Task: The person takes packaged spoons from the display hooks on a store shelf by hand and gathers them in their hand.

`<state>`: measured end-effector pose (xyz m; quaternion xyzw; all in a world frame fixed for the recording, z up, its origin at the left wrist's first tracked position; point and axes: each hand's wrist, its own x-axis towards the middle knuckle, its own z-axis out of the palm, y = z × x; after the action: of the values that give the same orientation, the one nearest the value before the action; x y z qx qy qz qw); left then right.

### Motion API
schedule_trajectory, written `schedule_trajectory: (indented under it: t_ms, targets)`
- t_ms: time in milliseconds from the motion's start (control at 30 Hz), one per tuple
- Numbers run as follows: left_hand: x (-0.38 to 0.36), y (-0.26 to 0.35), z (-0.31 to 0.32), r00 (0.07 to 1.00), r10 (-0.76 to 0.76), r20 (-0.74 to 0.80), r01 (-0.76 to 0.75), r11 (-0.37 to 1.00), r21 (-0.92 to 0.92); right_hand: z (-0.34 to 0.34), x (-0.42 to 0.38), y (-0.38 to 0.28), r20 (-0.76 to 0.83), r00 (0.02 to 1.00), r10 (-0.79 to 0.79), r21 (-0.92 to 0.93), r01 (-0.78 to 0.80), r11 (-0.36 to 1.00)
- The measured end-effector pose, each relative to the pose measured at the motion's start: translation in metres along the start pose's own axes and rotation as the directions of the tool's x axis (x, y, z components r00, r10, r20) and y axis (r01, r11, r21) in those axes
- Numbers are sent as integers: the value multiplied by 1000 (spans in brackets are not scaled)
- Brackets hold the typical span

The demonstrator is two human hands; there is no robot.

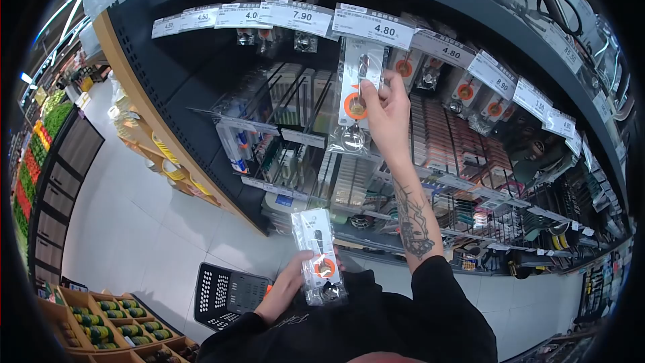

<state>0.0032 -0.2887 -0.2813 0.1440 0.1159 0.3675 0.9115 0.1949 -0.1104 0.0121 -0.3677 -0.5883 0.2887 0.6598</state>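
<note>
My left hand [291, 282] is closed around a clear plastic package [318, 245] with a white card, an orange circle and a dark-handled utensil, low in front of my body. Higher up, my right hand [386, 111] pinches the edge of a similar package [356, 94], which is upright at the shelf front just below a 4.80 price tag [374, 25]. A round metal part shows through the bottom of each package. My right fingertips lie on the front and right side of the upper package; its top edge is near the tag.
Hanging packages [463, 91] line the shelf to the right. Racks of boxed goods [447, 138] are behind and below my right hand. A black basket [232, 294] is at lower left, near wooden crates of jars [101, 316]. A wood-edged shelf end [144, 101] rises at left.
</note>
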Motion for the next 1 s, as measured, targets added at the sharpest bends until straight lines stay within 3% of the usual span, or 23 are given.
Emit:
schedule_trajectory:
  t_ms: [167,233,500,633,700,767,1000]
  targets:
    - [2,10,-13,999,-9,47,11,999,-30,10,-7,1,-49,998,-35,-15,34,999]
    - [0,15,-8,997,58,59,-57,998,-33,14,-9,1,-38,999,-37,-6,37,999]
    - [-8,29,-6,995,98,5,-98,995,-32,23,-12,-14,-79,992,-95,-10,94,996]
    - [-19,29,-12,990,142,13,-142,989,-37,33,-10,-19,-163,966,-200,-22,199,980]
    - [-26,31,-16,988,153,15,-152,986,-67,27,-6,-21,-84,984,-158,-219,136,966]
    - [-33,30,-19,986,166,26,-163,983,-80,35,-6,-16,-128,960,-250,-242,214,946]
    - [-49,21,-26,979,202,10,-199,969,-144,45,-43,-10,-96,985,-141,-266,111,958]
